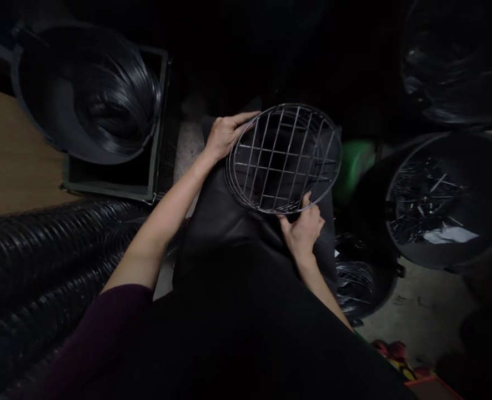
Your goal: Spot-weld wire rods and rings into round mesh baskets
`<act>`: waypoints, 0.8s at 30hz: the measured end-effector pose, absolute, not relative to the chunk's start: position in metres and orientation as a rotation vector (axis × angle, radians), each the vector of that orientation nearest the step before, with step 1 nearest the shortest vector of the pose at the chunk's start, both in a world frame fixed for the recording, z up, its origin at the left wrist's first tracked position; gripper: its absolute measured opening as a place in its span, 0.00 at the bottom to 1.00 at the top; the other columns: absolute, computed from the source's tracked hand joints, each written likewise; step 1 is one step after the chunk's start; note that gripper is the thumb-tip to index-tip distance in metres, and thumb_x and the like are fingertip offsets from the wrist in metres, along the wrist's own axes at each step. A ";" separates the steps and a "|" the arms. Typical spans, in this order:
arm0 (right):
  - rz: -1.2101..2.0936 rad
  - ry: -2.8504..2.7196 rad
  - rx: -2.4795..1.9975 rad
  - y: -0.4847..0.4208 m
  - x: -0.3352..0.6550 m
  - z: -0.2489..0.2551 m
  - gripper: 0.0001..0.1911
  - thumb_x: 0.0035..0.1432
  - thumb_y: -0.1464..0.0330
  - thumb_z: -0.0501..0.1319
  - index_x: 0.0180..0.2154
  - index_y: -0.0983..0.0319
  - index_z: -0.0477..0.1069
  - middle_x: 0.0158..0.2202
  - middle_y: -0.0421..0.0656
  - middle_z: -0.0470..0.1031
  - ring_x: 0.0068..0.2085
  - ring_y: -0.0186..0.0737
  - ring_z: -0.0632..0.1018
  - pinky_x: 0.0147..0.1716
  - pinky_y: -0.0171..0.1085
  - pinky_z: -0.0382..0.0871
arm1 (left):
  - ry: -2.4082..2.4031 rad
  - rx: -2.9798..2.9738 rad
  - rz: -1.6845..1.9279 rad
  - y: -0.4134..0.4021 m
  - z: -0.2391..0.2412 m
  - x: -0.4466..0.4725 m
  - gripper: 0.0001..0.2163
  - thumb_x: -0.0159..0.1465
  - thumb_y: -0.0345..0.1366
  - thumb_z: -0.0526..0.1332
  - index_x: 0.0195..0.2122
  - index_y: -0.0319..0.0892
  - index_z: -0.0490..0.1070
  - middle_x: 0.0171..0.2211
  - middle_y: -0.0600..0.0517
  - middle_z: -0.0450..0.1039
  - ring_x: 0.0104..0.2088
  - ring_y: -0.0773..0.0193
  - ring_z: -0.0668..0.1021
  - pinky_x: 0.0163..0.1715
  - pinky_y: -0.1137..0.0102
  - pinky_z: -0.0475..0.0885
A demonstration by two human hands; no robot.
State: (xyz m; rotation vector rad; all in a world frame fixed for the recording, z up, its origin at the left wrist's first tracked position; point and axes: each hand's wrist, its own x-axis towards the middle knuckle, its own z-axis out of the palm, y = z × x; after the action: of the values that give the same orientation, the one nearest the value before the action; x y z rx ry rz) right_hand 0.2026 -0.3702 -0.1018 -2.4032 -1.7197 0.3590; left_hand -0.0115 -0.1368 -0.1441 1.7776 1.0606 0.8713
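1. Blk apron (pixel 229 239): wire basket (pixel 286 151) over its far edge.
2. L tub (pixel 58 100) w/ wire coil (pixel 113 108), blocking crate's (pixel 116 191) far-L corner.
3. R tub (pixel 487 191) w/ metal bits (pixel 425 197), nr green obj (pixel 354 164).
4. L hand (pixel 223 136): fingers extended, gripping basket's L rim.
5. R hand (pixel 306 230): thumb + finger pinching near rim.

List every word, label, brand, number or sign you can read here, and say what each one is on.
None: no readable text shows anywhere.
Round wire frame in the hands: no lettering visible.
White sheet in the bin at right: any print is too small or blurred to read.
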 end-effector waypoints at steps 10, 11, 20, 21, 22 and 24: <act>0.677 -1.256 -2.025 -0.350 0.243 -0.057 0.29 0.63 0.49 0.54 0.56 0.60 0.72 0.53 0.50 0.76 0.53 0.48 0.76 0.56 0.50 0.68 | 1.135 1.568 0.925 -0.142 -0.095 -0.028 0.25 0.67 0.54 0.56 0.57 0.42 0.72 0.46 0.46 0.80 0.48 0.57 0.80 0.53 0.62 0.72; 0.701 -1.178 -2.012 -0.343 0.246 -0.052 0.29 0.63 0.50 0.54 0.57 0.60 0.71 0.54 0.49 0.75 0.53 0.47 0.76 0.56 0.51 0.69 | 1.094 1.579 0.868 -0.143 -0.088 -0.028 0.25 0.65 0.54 0.58 0.56 0.42 0.72 0.48 0.46 0.79 0.49 0.56 0.79 0.54 0.61 0.72; 0.937 -0.864 -1.822 -0.309 0.237 -0.055 0.33 0.56 0.56 0.62 0.60 0.63 0.68 0.35 0.44 0.80 0.29 0.38 0.76 0.35 0.44 0.77 | 0.969 1.832 0.566 -0.128 -0.067 -0.018 0.24 0.65 0.53 0.59 0.56 0.44 0.73 0.54 0.48 0.75 0.54 0.52 0.78 0.58 0.60 0.69; 0.928 -0.874 -1.834 -0.310 0.237 -0.057 0.32 0.56 0.56 0.62 0.60 0.63 0.68 0.35 0.44 0.80 0.31 0.39 0.77 0.35 0.44 0.78 | 0.971 1.866 0.538 -0.126 -0.066 -0.019 0.23 0.65 0.51 0.59 0.57 0.45 0.72 0.54 0.49 0.75 0.53 0.52 0.78 0.58 0.61 0.70; 0.917 -0.890 -1.851 -0.310 0.237 -0.059 0.31 0.57 0.56 0.61 0.60 0.62 0.69 0.37 0.44 0.81 0.33 0.41 0.78 0.36 0.45 0.78 | 0.978 1.899 0.515 -0.125 -0.066 -0.018 0.22 0.66 0.50 0.59 0.57 0.47 0.72 0.53 0.50 0.76 0.53 0.52 0.78 0.58 0.61 0.70; 0.887 -0.937 -1.877 -0.311 0.237 -0.060 0.29 0.57 0.57 0.61 0.59 0.60 0.70 0.43 0.45 0.81 0.40 0.43 0.80 0.43 0.46 0.78 | 1.007 1.950 0.494 -0.124 -0.066 -0.018 0.19 0.66 0.47 0.59 0.57 0.49 0.73 0.52 0.52 0.77 0.52 0.53 0.79 0.57 0.62 0.70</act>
State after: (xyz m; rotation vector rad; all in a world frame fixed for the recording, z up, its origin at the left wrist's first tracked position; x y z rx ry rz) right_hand 0.2372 -0.3112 -0.0605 -1.8768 -0.9371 0.8869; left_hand -0.0176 -0.1245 -0.0662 1.9496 1.0071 0.4936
